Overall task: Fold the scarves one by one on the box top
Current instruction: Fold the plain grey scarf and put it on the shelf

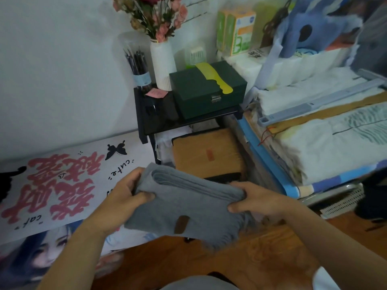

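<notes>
A: Above the brown cardboard box top (pixel 206 152), folded grey knitted scarf (pixel 184 206), fringe hanging, held in the air.

B: Left hand (pixel 127 195) grips one end, right hand (pixel 257 200) the other, thumbs on top.

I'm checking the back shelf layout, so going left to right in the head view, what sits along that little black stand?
Clear tube of pens → white ribbed vase of flowers → dark green latched box with a yellow comb lying on its lid.
</notes>
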